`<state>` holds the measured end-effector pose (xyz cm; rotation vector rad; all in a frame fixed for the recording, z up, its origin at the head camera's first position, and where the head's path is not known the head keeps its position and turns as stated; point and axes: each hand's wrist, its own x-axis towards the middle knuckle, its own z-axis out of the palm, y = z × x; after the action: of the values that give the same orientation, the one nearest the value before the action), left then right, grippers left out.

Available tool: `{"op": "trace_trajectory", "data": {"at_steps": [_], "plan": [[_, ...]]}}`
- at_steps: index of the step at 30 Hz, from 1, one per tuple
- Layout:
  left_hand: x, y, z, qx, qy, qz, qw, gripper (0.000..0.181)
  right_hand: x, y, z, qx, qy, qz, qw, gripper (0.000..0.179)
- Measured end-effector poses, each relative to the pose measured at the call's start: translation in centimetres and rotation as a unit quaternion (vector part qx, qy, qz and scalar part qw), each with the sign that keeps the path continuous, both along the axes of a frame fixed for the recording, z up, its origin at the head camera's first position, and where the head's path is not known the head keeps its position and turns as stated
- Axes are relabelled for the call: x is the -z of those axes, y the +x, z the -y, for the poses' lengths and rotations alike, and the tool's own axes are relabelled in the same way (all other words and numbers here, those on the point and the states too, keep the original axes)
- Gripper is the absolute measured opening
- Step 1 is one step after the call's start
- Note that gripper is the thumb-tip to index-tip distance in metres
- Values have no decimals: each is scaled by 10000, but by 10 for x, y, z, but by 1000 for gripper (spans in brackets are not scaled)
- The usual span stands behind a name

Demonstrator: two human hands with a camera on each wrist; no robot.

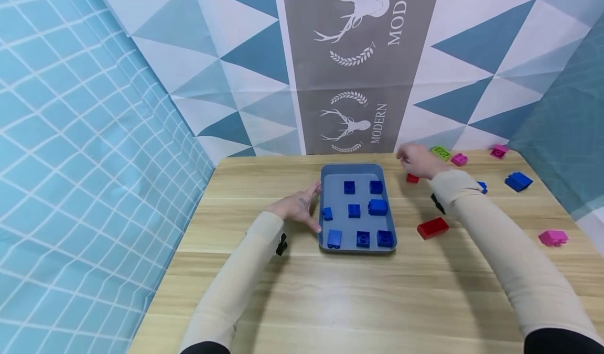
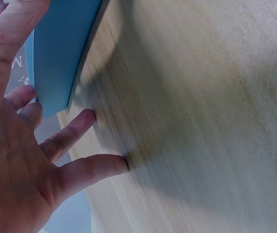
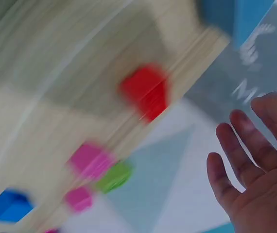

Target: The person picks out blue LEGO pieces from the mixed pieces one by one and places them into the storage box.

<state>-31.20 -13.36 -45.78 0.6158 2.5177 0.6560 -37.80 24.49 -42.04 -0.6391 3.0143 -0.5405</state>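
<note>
A blue-grey tray (image 1: 357, 169) on the table holds several blue toy building bricks, among them one brick (image 1: 354, 211) near its middle. My left hand (image 1: 299, 207) is at the tray's left side with thumb and fingers spread. In the left wrist view, two fingertips (image 2: 87, 116) rest at the wooden surface while others lie along the tray's wall (image 2: 60, 53). My right hand (image 1: 420, 161) hovers over the table's back edge, right of the tray. Its fingers are loosely bent and hold nothing in the right wrist view. A red brick (image 1: 412, 178) lies just below it.
A longer red brick (image 1: 432, 228) lies right of the tray. Farther right are a green brick (image 1: 441, 152), pink bricks (image 1: 459, 159) and a blue brick (image 1: 518, 181), with another pink brick (image 1: 553, 237) near the right edge. A patterned wall covering (image 1: 340, 92) rises behind the table.
</note>
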Motion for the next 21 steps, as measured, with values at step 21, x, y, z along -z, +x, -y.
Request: {"op": "trace_trajectory", "data": {"at_steps": [21], "plan": [[1,0,4,33,347,104,9993,146,34,44,-150,1551,869,1530,9721,44]]}}
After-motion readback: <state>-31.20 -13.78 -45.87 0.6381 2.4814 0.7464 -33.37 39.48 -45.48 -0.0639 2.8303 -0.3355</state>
